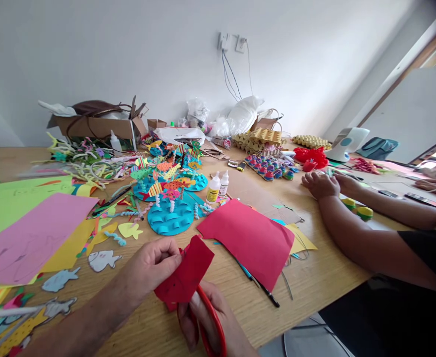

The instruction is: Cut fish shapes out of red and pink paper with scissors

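- Head view: a red paper piece (191, 267) is pinched between thumb and fingers of the left hand (156, 260), above the tabletop's (314, 272) near edge.
- Red-handled scissors (215, 315) are gripped by the right hand (233, 322) at the paper's lower edge, the blades hidden.
- A larger red sheet (247, 238) is laid just beyond, near two glue bottles (213, 189).
- Fish cut-outs (102, 260) are scattered at left; a co-worker's forearm (340, 223) is seen at right.

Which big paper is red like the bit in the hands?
The red sheet, lying beyond and right of the small red piece the left hand holds. The pink sheet and green sheet are over at the left.
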A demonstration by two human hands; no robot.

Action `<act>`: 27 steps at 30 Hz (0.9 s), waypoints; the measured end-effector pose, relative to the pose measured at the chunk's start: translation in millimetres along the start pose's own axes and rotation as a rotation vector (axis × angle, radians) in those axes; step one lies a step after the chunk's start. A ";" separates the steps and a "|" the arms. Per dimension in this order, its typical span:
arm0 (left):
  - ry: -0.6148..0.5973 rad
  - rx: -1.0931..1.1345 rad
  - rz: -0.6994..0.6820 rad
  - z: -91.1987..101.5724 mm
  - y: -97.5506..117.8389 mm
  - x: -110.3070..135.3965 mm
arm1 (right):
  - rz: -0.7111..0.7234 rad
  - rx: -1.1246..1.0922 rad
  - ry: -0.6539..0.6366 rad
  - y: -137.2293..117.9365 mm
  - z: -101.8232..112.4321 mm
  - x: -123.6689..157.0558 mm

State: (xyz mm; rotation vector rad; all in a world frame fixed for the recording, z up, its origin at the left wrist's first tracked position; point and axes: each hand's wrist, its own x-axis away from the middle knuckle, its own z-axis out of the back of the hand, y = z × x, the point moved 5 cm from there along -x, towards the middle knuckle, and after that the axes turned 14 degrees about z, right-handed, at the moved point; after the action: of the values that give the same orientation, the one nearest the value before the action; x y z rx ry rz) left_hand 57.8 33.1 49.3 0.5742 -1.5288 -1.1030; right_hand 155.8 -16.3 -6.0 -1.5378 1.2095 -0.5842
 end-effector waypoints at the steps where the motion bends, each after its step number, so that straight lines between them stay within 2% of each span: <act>1: 0.002 0.010 0.002 -1.0 0.3 -0.2 | 0.005 -0.007 0.001 -0.2 -0.3 0.4; 10: -0.028 0.050 0.002 -6.3 -1.3 6.3 | -0.007 0.008 0.042 1.6 -1.6 0.9; 17: -0.056 0.045 -0.008 -5.8 -9.1 -2.7 | -0.003 0.036 0.058 -4.5 -5.2 -0.3; 27: -0.043 0.054 0.021 -7.0 -9.5 -4.2 | -0.002 -0.014 0.066 15.2 2.7 5.8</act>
State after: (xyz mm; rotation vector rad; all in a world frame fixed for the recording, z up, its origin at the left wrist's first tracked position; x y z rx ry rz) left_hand 63.6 29.9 38.7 0.5732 -1.6022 -1.0669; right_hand 154.2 -19.5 -22.1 -1.5416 1.2647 -0.6332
